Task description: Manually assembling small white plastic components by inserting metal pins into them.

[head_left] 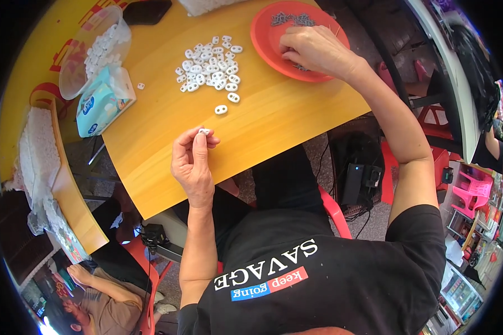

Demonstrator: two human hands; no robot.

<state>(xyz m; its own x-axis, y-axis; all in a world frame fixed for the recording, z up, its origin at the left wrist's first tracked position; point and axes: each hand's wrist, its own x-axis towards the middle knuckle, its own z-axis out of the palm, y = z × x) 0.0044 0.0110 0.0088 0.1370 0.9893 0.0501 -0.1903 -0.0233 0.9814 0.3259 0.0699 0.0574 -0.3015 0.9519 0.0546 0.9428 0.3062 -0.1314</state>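
Observation:
Over the near part of the wooden table (151, 162), my left hand (194, 167) is closed, pinching a small white two-hole plastic piece (205, 132) between thumb and fingers. Just beyond it lie two loose white pieces of the same kind, and past these a pile of many more (211, 64). My right hand (316, 49) reaches into a shallow red bowl (261, 43) at the far right. Its fingers curl down among small grey metal parts (293, 20), too small to name. Whatever those fingertips hold is hidden.
At the far left a clear tub (71, 75) holds white pieces, beside a blue tissue pack (101, 103). A dark phone (146, 11) lies behind. Another person (112, 296) sits at lower left, near a side table (89, 223). The table's front edge runs before my lap.

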